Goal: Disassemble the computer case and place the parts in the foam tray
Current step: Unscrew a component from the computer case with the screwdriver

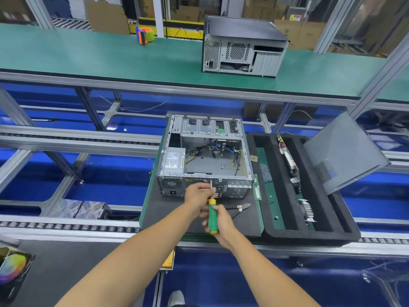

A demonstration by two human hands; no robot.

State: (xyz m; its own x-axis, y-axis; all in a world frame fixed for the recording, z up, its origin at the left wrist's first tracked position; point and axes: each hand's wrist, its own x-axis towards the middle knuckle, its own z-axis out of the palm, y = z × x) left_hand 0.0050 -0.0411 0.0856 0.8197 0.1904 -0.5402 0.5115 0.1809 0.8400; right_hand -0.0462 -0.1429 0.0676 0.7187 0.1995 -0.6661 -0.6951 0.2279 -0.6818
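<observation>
Lying by case [205,156]: pliers [240,207], prob. cutters.

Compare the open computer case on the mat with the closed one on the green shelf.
The open case lies with its side panel off, showing cables and a power supply; the far case has its panels on. The open case lies on a dark mat near the hands; the far case sits on the green shelf. Both show perforated metal rear panels.

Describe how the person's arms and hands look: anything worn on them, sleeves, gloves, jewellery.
Both forearms are bare up to the bottom edge of the picture; no sleeve shows. The left hand and right hand wear no gloves, and no watch, ring or wristband is visible.
</observation>
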